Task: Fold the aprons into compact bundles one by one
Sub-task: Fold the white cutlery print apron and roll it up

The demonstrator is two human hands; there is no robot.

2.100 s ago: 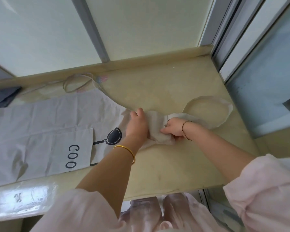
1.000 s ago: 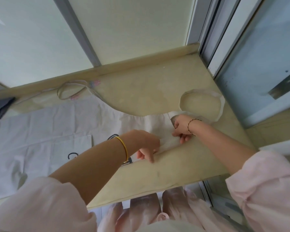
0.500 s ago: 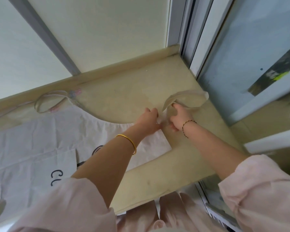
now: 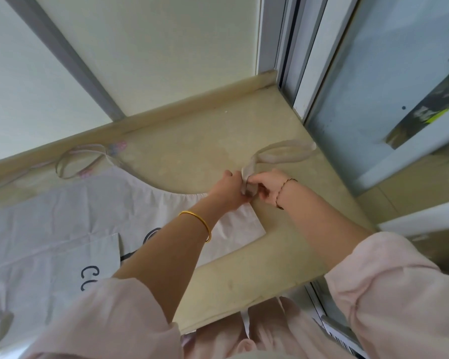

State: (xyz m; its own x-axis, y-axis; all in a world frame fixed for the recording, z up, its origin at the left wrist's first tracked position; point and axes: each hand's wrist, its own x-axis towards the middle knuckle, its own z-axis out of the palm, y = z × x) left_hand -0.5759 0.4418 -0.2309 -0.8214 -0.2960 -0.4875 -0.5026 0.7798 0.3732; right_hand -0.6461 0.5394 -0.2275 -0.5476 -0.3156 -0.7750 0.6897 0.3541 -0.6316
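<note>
We have one view only — a wide-angle camera worn on the head, looking forward and steeply down over both forearms. It sits close above the beige ledge (image 4: 283,244), facing the corner where the wall panels meet the sliding window frame (image 4: 306,73).

Your apron (image 4: 62,218) on the counter (image 4: 192,141) at nine o'clock, its neck loop (image 4: 283,151) at one o'clock, your hands pinching between.

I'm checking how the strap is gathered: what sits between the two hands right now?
In the head view, a bunched piece of the apron's neck strap is pinched between the left hand and right hand.
</note>
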